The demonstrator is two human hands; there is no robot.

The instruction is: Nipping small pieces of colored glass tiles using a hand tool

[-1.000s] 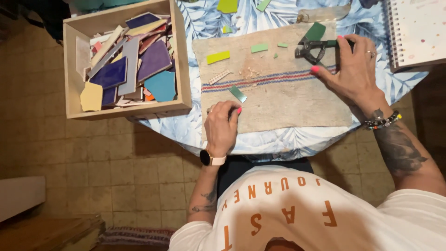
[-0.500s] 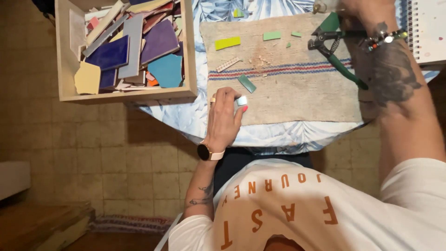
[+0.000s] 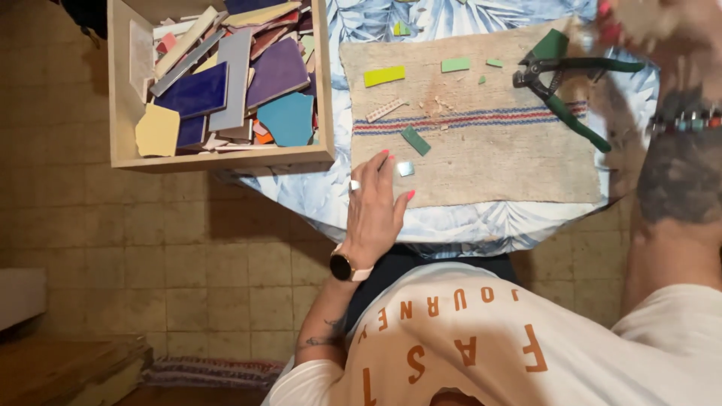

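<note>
The left hand (image 3: 374,207) lies flat in the middle of the frame, fingers spread, beside a small pale tile (image 3: 405,168). The right hand (image 3: 639,22), upper right, is blurry above the green pliers (image 3: 560,83). I cannot tell its grip.

The person wears a white shirt (image 3: 466,346) with orange letters. The left hand (image 3: 376,207) has pink nails, a ring and a watch (image 3: 347,267). The right wrist has a bead bracelet (image 3: 688,120) and tattoos.

The right hand (image 3: 639,19) is blurring at one o'clock and running off the top edge so its grip cannot be told, while the wooden box (image 3: 218,159) of tile pieces is being cropped at eleven o'clock.
</note>
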